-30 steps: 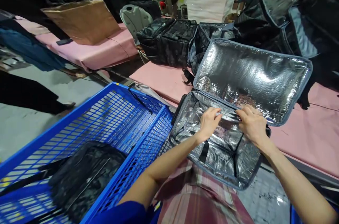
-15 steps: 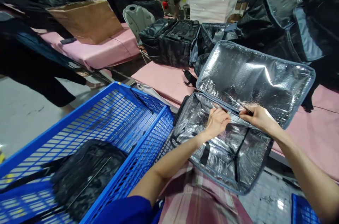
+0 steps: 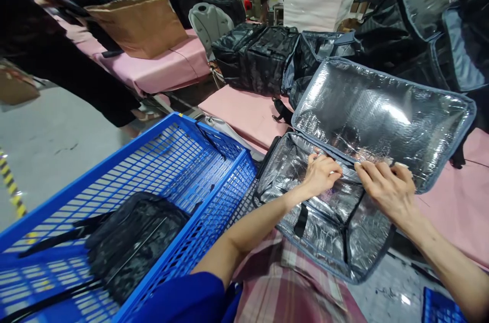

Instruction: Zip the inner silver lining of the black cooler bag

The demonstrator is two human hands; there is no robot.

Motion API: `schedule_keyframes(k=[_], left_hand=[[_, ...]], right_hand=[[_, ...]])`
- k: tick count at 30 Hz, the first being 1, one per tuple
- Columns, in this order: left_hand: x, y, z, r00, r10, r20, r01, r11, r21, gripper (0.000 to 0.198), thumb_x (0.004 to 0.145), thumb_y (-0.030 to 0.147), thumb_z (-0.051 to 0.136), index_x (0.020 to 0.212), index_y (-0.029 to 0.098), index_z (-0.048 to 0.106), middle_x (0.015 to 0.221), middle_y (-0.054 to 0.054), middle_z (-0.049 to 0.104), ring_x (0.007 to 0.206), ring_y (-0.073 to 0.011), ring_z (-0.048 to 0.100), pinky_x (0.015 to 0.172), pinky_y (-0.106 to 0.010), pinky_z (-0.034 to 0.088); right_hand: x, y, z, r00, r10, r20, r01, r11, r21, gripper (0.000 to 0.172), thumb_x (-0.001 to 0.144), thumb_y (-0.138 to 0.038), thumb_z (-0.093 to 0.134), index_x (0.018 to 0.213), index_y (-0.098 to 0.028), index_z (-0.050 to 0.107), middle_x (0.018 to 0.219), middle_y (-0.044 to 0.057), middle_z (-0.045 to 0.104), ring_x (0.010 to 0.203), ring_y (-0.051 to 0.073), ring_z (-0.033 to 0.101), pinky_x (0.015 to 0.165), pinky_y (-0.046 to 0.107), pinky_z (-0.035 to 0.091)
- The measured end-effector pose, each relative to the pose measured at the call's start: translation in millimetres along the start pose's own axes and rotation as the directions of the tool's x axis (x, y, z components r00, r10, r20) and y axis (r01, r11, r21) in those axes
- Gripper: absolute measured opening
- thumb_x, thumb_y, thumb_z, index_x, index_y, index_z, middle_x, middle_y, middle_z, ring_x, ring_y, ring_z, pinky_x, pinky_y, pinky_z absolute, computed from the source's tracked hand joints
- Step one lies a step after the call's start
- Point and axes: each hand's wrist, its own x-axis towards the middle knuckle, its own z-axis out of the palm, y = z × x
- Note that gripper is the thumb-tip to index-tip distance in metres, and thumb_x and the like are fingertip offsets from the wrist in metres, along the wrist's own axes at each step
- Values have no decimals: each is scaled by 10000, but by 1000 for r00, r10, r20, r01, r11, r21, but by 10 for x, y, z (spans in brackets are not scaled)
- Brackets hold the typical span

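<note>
The open cooler bag [image 3: 324, 211] lies at the near edge of a pink table [image 3: 244, 114], its silver lining up and its lid [image 3: 382, 119] thrown back flat on the table behind it. The near corner of the bag hangs past the table edge over the person's plaid lap.

The left hand [image 3: 323, 175] is inside the bag at the back wall, fingers curled against the foil just under the hinge; whether it pinches a fold or only presses is hidden by the knuckles. The right hand [image 3: 385, 188] lies flat, fingers spread and pointing left, pressed on the hinge seam where the lid meets the bag; nothing shows between its fingers. The two hands are near each other but apart.

To the left stands a blue mesh cart [image 3: 164, 170], cut off by the lower and left edges, with a dark folded bag [image 3: 133, 241] in it, its straps trailing; its detail is hard to make out. Behind the open lid more black bags [image 3: 260, 55] crowd the table, those on the right cut off by the frame. A brown paper bag [image 3: 141, 25] sits on a farther pink table. A person in dark clothes [image 3: 57, 58] stands at the left, mostly out of frame.

No brand, label or writing can be read anywhere.
</note>
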Motion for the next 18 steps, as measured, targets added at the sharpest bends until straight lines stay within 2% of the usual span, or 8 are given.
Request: schedule_keyframes(k=[3, 6, 8, 11, 12, 14, 16, 18], left_hand=[[12, 12, -5, 1000, 9, 13, -9, 1000, 16, 137, 848, 227, 556, 756, 205, 656, 832, 12, 671, 879, -157, 522, 941, -386, 207], [27, -14, -59, 1000, 21, 20, -22, 999, 27, 147, 854, 251, 562, 761, 205, 666, 846, 16, 674, 884, -157, 524, 926, -381, 211], [32, -29, -162, 993, 53, 105, -57, 998, 36, 164, 857, 279, 566, 764, 219, 688, 827, 18, 676, 881, -161, 531, 915, -375, 220], [40, -9, -383, 941, 106, 323, -127, 991, 46, 263, 872, 374, 544, 750, 220, 718, 728, 9, 659, 761, -143, 544, 841, -327, 287], [48, 10, -446, 935, 112, 336, -142, 988, 64, 300, 883, 400, 520, 766, 211, 722, 733, 3, 659, 733, -136, 542, 808, -308, 309], [83, 53, -514, 968, 123, 220, -158, 976, 149, 302, 906, 397, 482, 880, 204, 713, 871, -19, 673, 801, -147, 548, 790, -291, 332], [155, 77, -497, 979, 190, 74, -203, 944, 259, 252, 912, 351, 482, 1013, 228, 677, 1068, -34, 647, 975, -183, 522, 838, -308, 328], [272, 73, -432, 963, 258, 77, -269, 909, 319, 231, 914, 318, 477, 1022, 248, 668, 1119, -28, 629, 1036, -202, 492, 861, -329, 320]], right_hand=[[17, -27, 36, 1000, -11, 22, 12, 999, -37, 277, 908, -81, 355, 1008, -147, 605, 818, 58, 612, 744, 182, 457, 673, 329, 267], [-14, -42, 81, 1000, -7, -2, 6, 1000, -30, 262, 906, -79, 363, 1014, -137, 595, 858, 66, 611, 766, 186, 458, 680, 325, 272], [-41, -51, 113, 999, 15, -31, -15, 1000, 0, 253, 905, -76, 370, 1023, -133, 587, 880, 69, 615, 770, 185, 458, 671, 321, 276], [-67, -58, 156, 997, 56, -51, -54, 998, 36, 248, 906, -76, 371, 1014, -141, 585, 832, 60, 613, 748, 182, 456, 652, 322, 273], [-73, -55, 167, 997, 61, -52, -59, 997, 39, 244, 905, -75, 376, 1012, -144, 585, 820, 56, 614, 746, 181, 459, 650, 323, 271], [-87, -38, 180, 996, 54, -66, -52, 998, 43, 239, 902, -71, 390, 1018, -151, 583, 851, 52, 631, 767, 176, 475, 656, 323, 274], [-109, -5, 178, 995, 41, -90, -36, 998, 55, 265, 898, -56, 392, 1060, -159, 575, 952, 55, 649, 825, 174, 498, 679, 323, 285], [-133, 38, 159, 992, 40, -116, -32, 997, 68, 306, 895, -37, 379, 1102, -165, 564, 1019, 54, 653, 853, 171, 510, 697, 327, 292]])
